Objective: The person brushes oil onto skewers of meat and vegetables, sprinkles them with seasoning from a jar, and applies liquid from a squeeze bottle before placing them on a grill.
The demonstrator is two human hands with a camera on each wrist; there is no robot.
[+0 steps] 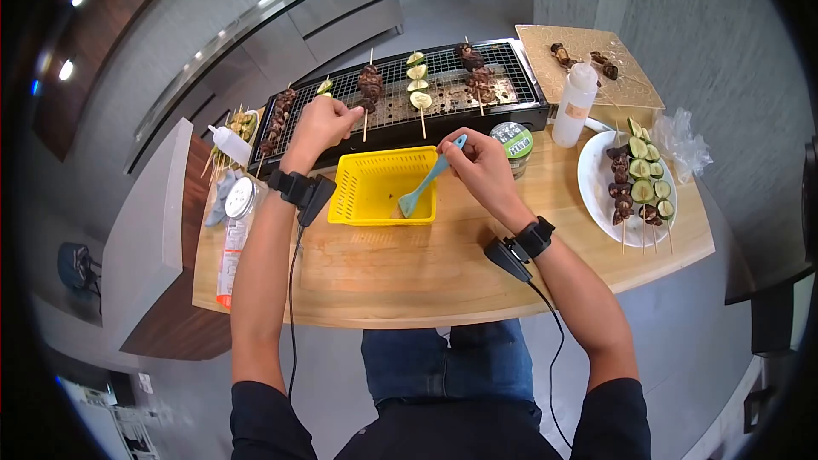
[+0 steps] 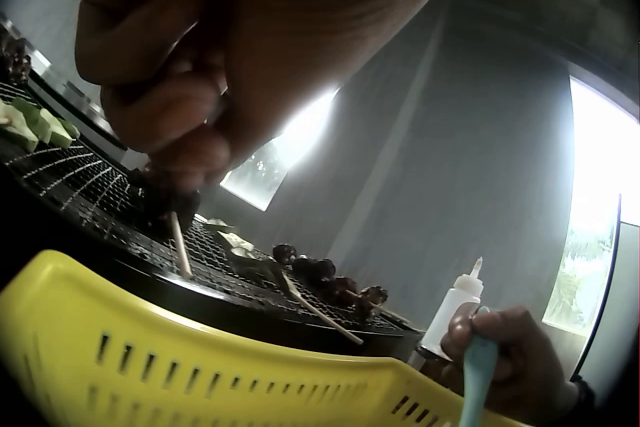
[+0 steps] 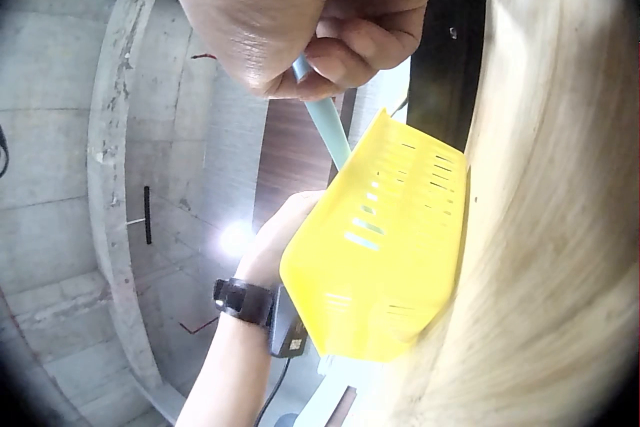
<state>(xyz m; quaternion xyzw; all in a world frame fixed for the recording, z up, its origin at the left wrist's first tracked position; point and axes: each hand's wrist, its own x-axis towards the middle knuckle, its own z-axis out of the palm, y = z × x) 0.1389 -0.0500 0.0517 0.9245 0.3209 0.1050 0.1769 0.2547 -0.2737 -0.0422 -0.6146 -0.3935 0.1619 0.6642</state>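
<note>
While the right hand [image 1: 484, 172] pinches the blue brush [image 1: 432, 175], tip inside the yellow basket [image 1: 366, 221], the left hand [image 1: 322, 126] curls at a meat skewer [image 1: 370, 83] beyond the basket, its grip unclear; the brush looks light, soft-tipped, best held by its handle's upper end.

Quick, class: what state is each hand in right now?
Left hand: fingers curled at a meat skewer; whether they grip it cannot be told.
Right hand: closed, holding the blue brush.

Crumpled clear bag [image 1: 684, 146] on table [image 1: 383, 277]; grey drawers [image 1: 345, 13] beyond; lit lamps [image 1: 66, 70] upper left
</note>
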